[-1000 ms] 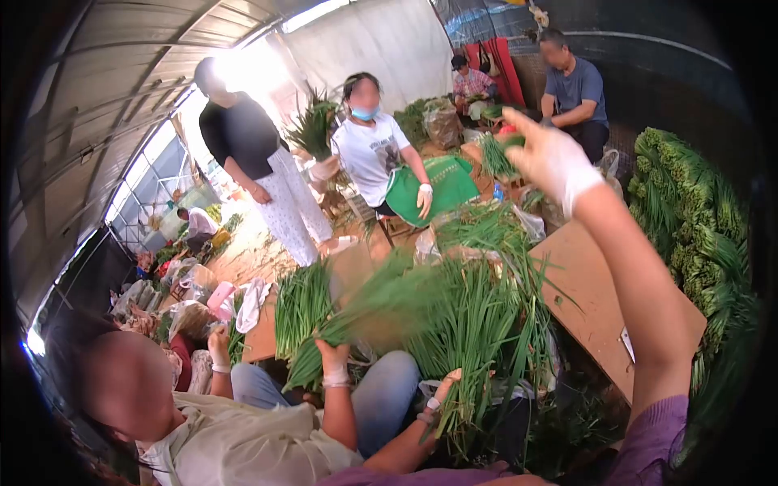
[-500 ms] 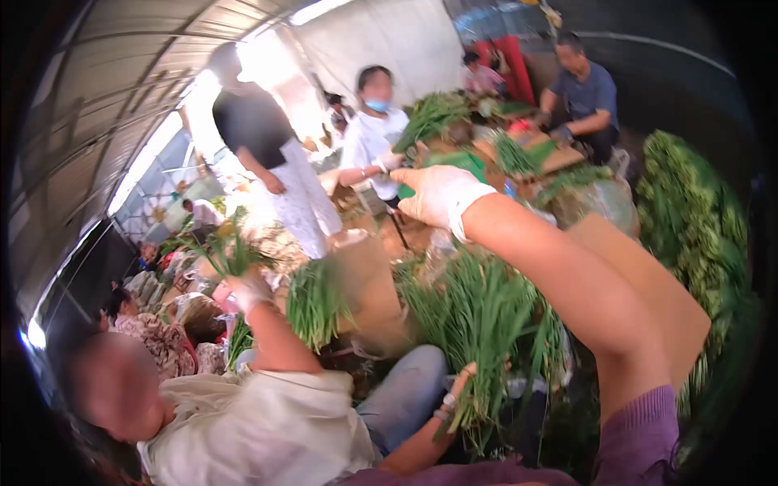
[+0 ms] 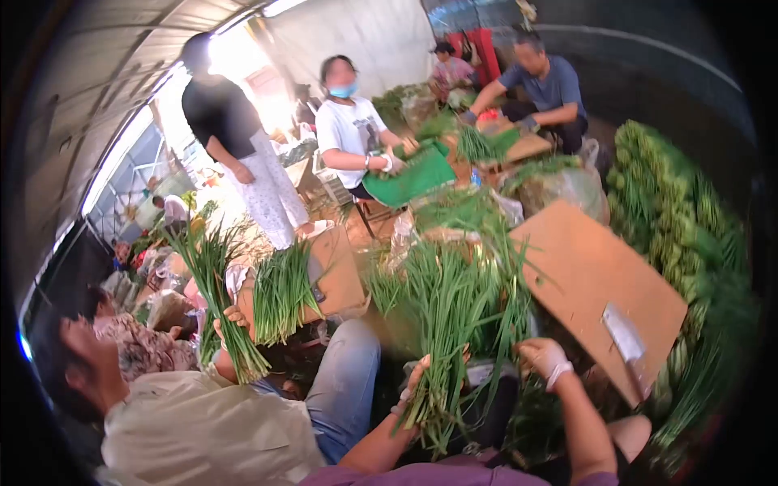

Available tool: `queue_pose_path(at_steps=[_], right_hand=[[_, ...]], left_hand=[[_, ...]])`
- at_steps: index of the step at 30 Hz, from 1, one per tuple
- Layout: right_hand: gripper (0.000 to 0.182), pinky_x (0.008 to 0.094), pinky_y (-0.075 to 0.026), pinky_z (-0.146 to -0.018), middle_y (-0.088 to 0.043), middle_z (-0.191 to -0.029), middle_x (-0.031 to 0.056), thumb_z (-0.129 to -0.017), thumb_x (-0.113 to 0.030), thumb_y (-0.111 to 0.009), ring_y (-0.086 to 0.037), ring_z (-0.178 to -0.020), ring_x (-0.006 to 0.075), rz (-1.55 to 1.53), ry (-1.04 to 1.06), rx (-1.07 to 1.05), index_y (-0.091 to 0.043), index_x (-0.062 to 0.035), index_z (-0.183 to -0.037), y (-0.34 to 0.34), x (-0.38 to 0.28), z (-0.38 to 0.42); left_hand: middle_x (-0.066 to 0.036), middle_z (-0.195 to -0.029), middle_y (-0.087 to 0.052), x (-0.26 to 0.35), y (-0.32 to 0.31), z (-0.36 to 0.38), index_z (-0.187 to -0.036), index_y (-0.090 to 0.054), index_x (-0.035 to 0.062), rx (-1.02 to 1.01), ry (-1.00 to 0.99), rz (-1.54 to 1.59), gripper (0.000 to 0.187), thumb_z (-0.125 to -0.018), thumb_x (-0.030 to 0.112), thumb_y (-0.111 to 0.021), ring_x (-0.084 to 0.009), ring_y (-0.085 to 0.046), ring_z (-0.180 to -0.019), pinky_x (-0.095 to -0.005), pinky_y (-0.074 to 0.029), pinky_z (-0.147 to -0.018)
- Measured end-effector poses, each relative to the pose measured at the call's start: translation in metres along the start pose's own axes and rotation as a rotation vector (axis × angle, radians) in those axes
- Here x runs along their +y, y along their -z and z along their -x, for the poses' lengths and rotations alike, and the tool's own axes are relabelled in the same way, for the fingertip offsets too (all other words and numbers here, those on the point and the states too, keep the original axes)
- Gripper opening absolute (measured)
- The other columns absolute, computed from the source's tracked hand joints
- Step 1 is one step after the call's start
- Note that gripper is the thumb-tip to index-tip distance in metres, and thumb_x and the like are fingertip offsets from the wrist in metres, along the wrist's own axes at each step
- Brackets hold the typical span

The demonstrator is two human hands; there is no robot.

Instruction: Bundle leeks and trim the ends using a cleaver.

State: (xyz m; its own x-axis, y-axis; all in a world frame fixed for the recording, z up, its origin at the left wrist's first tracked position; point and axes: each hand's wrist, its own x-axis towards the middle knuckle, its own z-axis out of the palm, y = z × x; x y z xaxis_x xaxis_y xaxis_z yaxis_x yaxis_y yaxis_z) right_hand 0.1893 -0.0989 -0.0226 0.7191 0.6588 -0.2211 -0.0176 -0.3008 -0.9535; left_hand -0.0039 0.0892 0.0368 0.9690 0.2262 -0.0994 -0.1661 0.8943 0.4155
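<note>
A loose bunch of garlic chives [image 3: 446, 324], long green flat leaves, stands tilted in front of me. My left hand [image 3: 416, 382] is closed around the lower part of it, its fingers partly covered by the leaves. My right hand [image 3: 545, 360], in a pale thin glove, is just right of the bunch. Its fingers are curled together beside the outer hanging leaves; what they pinch, if anything, is too small to make out. To the right of that hand lies a tan board [image 3: 604, 287] with a broad-bladed knife [image 3: 624, 332] on it.
Close on my left, a seated co-worker [image 3: 211, 421] holds another chive bunch [image 3: 215, 283] beside a small board [image 3: 336, 267] with a bundle and knife. A green heap [image 3: 673, 243] lines the right side. Ahead, a person handles a green cloth [image 3: 417, 174]; another stands at left.
My right hand has come down from stretched out ahead to beside the chives. This uncovers the board and knife. My left hand keeps its bunch. The co-worker's bunch is lower.
</note>
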Motion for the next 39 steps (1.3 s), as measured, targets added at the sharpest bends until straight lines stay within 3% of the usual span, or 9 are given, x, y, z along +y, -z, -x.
queue_pose_path(at_steps=[6,10,11,16,23,25,27,32,39], right_hand=[[0.040,0.0275,-0.049,-0.072,-0.068,-0.087,0.0089,-0.087,-0.035,-0.059,-0.062,-0.078,0.0148,-0.080,0.128,-0.222,-0.064,-0.0017,-0.109,-0.038,-0.018,0.004],[0.066,0.0327,-0.047,-0.082,-0.062,-0.108,0.0074,-0.085,-0.055,-0.053,-0.057,-0.097,0.0170,-0.303,-0.143,-0.490,-0.051,-0.0063,-0.128,-0.060,-0.036,0.026],[0.069,0.0348,-0.047,-0.082,-0.061,-0.109,0.0062,-0.084,-0.059,-0.050,-0.057,-0.099,0.0181,-0.303,-0.128,-0.515,-0.047,-0.0083,-0.132,-0.061,-0.032,0.026],[0.072,0.0419,-0.040,-0.090,-0.055,-0.124,0.0051,-0.084,-0.058,-0.051,-0.051,-0.113,0.0201,-0.500,-0.131,-0.592,-0.039,-0.0102,-0.137,-0.079,-0.041,0.025],[0.072,0.0427,-0.038,-0.098,-0.050,-0.130,0.0097,-0.085,-0.054,-0.055,-0.049,-0.119,0.0236,-0.917,-0.216,-0.799,-0.038,-0.0052,-0.134,-0.110,-0.043,0.061],[0.068,0.0407,-0.044,-0.096,-0.054,-0.124,0.0133,-0.086,-0.049,-0.056,-0.055,-0.110,0.0256,-1.044,-0.117,-0.932,-0.041,-0.0009,-0.132,-0.109,-0.071,0.077],[0.056,0.0397,-0.046,-0.093,-0.058,-0.119,0.0145,-0.090,-0.040,-0.054,-0.058,-0.105,0.0259,-1.065,-0.437,-1.029,-0.046,0.0024,-0.126,-0.106,-0.071,0.092],[0.053,0.0241,-0.043,-0.083,-0.061,-0.114,0.0073,-0.085,-0.040,-0.062,-0.058,-0.098,0.0174,-0.710,-0.071,-0.721,-0.054,-0.0017,-0.121,-0.113,-0.077,0.102],[0.046,0.0303,-0.042,-0.092,-0.062,-0.112,0.0114,-0.090,-0.034,-0.057,-0.056,-0.102,0.0164,-0.486,0.421,-0.322,-0.054,0.0008,-0.120,-0.036,-0.127,0.075]], left_hand=[[-0.013,-0.125,-0.054,0.005,0.060,-0.007,-0.132,-0.042,-0.0004,-0.161,0.123,-0.217,0.062,-0.091,0.046,-0.042,-0.0160,-0.059,-0.099,-0.0295,-0.049,-0.085],[-0.014,-0.115,-0.060,0.016,0.031,0.025,-0.124,-0.050,-0.0028,0.177,0.279,-0.276,0.053,-0.092,0.039,-0.043,-0.0219,-0.060,-0.101,-0.0315,-0.049,-0.086],[-0.014,-0.110,-0.063,0.019,0.032,0.005,-0.120,-0.053,-0.0026,-0.107,0.044,-0.353,0.049,-0.091,0.036,-0.047,-0.0221,-0.061,-0.096,-0.0319,-0.049,-0.085],[-0.016,-0.115,-0.060,0.052,0.048,0.015,-0.123,-0.050,-0.0034,-0.391,0.290,-0.293,0.050,-0.090,0.035,-0.050,-0.0245,-0.061,-0.099,-0.0346,-0.048,-0.088],[-0.018,-0.118,-0.058,0.064,0.011,0.075,-0.129,-0.044,-0.0047,0.010,0.676,-0.279,0.054,-0.087,0.028,-0.056,-0.0277,-0.058,-0.106,-0.0382,-0.044,-0.095],[-0.016,-0.116,-0.059,0.070,-0.010,0.085,-0.128,-0.046,-0.0037,-0.038,0.501,-0.854,0.054,-0.086,0.028,-0.058,-0.0261,-0.060,-0.103,-0.0369,-0.045,-0.093],[-0.013,-0.121,-0.056,0.073,-0.025,0.114,-0.129,-0.046,0.0002,0.126,0.753,-0.760,0.061,-0.080,0.032,-0.065,-0.0227,-0.060,-0.099,-0.0334,-0.046,-0.089],[-0.009,-0.127,-0.053,0.065,-0.075,0.117,-0.130,-0.045,-0.0001,0.105,0.553,-0.950,0.066,-0.074,0.024,-0.072,-0.0210,-0.048,-0.116,-0.0346,-0.036,-0.099],[-0.003,-0.111,-0.058,0.038,-0.111,0.028,-0.123,-0.051,0.0023,-0.064,0.211,-1.217,0.065,-0.064,0.012,-0.078,-0.0161,-0.054,-0.100,-0.0309,-0.044,-0.086]])
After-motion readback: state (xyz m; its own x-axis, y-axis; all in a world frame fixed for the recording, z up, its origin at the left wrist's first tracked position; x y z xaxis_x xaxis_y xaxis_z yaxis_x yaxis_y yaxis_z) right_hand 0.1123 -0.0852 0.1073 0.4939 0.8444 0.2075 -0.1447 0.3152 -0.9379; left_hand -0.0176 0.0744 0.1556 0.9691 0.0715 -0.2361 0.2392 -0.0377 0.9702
